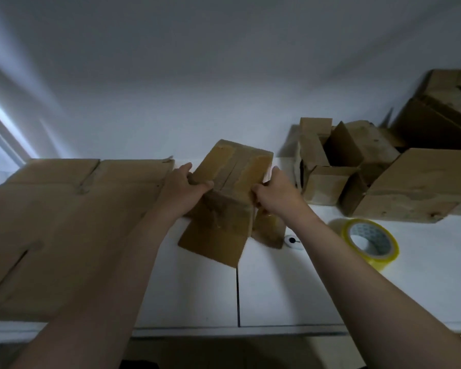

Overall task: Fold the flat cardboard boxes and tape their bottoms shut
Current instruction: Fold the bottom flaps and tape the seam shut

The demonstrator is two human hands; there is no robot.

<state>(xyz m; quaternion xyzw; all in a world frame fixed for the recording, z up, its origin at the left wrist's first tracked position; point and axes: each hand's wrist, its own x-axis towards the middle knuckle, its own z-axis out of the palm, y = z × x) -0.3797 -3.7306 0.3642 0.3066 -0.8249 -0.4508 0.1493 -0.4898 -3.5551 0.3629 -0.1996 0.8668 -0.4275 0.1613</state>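
Note:
A small brown cardboard box (232,171) stands at the middle of the white table (290,283), bottom side up, its closed flaps meeting in a seam on top. My left hand (181,186) grips its left top edge, thumb over the flap. My right hand (274,193) grips the right top edge, fingers curled on the flap. The box's lower flaps splay out on the table toward me. A roll of yellowish clear tape (367,242) lies on the table to the right of my right forearm.
A stack of large flat cardboard boxes (64,222) covers the table's left side. Several folded boxes (370,169) are piled at the back right against the white wall. A small white round object (293,242) lies beside the box. The table's front edge is near me.

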